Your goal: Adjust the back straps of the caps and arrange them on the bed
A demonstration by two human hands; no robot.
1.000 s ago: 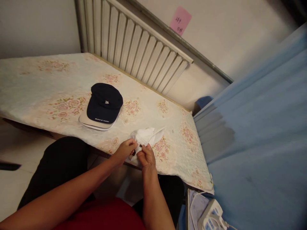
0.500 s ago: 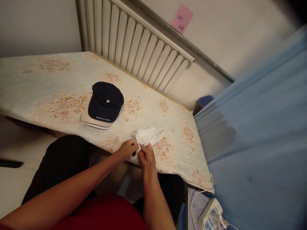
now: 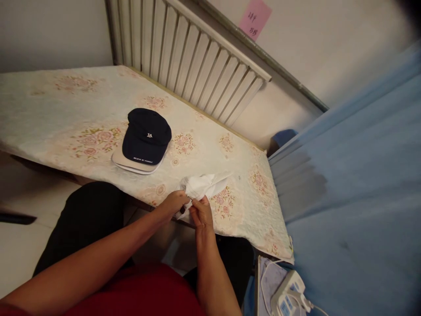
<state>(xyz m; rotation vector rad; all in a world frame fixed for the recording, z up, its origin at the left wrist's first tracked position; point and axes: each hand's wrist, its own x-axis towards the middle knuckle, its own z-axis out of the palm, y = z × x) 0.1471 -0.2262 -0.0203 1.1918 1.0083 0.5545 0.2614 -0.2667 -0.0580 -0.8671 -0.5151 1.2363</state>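
with fingers of left hand (image 3: 177, 202) and right hand (image 3: 201, 213) clamped on white fabric (image 3: 200, 185), braces it near six o'clock edge of floral cover (image 3: 210, 151), apparently to steady small fastener (image 3: 190, 199); navy baseball cap (image 3: 146, 138) at ten o'clock.

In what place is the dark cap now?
In the head view, the dark cap lies left of centre, atop a beige brim on the flowered cover, beyond the left hand.

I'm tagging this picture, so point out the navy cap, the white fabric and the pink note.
Navy cap (image 3: 146, 131), head view: front of crown.
White fabric (image 3: 199, 184), head view: upper folds.
Pink note (image 3: 255, 20), head view: its middle.
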